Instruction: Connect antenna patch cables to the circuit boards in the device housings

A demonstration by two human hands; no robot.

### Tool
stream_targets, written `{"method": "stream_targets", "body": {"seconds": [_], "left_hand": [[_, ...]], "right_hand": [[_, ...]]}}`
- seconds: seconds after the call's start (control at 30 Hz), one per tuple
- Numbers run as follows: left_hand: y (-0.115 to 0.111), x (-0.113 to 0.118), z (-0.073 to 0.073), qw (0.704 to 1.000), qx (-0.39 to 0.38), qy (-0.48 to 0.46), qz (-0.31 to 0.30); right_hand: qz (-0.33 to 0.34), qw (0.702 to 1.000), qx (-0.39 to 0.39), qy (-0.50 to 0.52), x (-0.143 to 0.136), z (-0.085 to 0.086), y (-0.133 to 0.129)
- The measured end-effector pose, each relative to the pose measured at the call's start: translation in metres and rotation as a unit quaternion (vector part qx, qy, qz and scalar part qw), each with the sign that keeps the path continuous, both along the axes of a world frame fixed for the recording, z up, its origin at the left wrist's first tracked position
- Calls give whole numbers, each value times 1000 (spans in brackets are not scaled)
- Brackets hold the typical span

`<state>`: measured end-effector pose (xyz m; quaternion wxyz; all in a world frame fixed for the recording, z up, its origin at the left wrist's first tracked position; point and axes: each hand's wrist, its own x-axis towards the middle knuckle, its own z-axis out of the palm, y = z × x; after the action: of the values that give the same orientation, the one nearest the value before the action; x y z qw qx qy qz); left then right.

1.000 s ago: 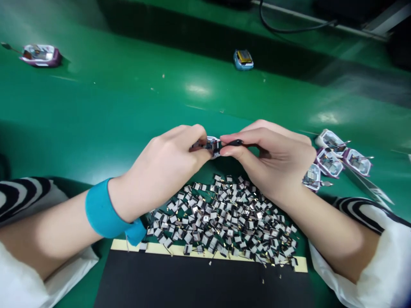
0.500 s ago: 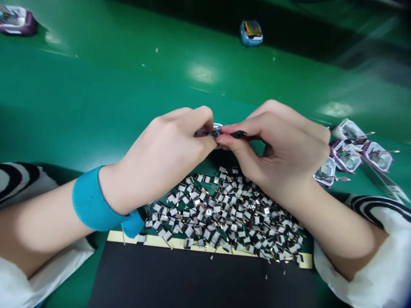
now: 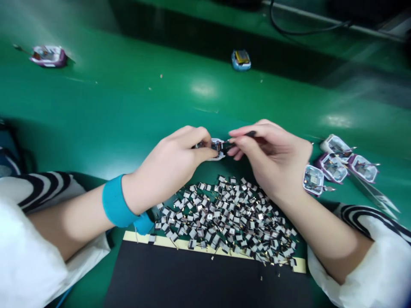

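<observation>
My left hand (image 3: 183, 156) is closed, fingers and thumb gripping a small open white-rimmed device housing (image 3: 218, 155) with circuitry inside; the fingers cover its left part. At the housing's right side, my right hand (image 3: 272, 152) pinches a slim black tool (image 3: 251, 134) between thumb and forefinger. The tool's exact kind is unclear, and its front end is partly hidden. Just below both hands spreads a pile of small square grey-and-black modules (image 3: 224, 214) with short black wires.
Several open housings (image 3: 334, 167) sit right of my right hand, beside metal tweezers (image 3: 374, 190). A purple housing (image 3: 49, 56) lies far left, a blue one (image 3: 241, 60) at the back. A black mat (image 3: 205, 278) with a yellow edge lies in front. A cable (image 3: 302, 32) runs behind.
My right hand has drawn slightly back from the housing and its fingers have opened out around the black tool. More of the housing's right side shows. The view has shifted.
</observation>
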<state>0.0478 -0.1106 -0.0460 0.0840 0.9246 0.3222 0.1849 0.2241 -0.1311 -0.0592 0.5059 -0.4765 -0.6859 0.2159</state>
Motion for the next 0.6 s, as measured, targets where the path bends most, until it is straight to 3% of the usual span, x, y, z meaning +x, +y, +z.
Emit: {"method": "stream_targets", "body": {"seconds": [0.07,0.13,0.27,0.37,0.5,0.6], "left_hand": [[-2,-1,2,1000,-17,-21,2],[-5,-2,5,998,-37,-49,5],[-7,-4,6,985,-132,-111,4],[-1,-5,4,980,-156,-122,16],[11,-6,-1,981,-173,-70,-44],[14,-7,-5,982,-168,-47,-71]], "right_hand": [[-43,997,27,51,5,1,-1],[-65,996,56,40,10,4,-2],[2,992,55,-114,15,11,0],[31,974,13,-226,13,14,0],[83,958,-34,-273,7,11,-5],[122,946,2,-301,2,9,-10]]}}
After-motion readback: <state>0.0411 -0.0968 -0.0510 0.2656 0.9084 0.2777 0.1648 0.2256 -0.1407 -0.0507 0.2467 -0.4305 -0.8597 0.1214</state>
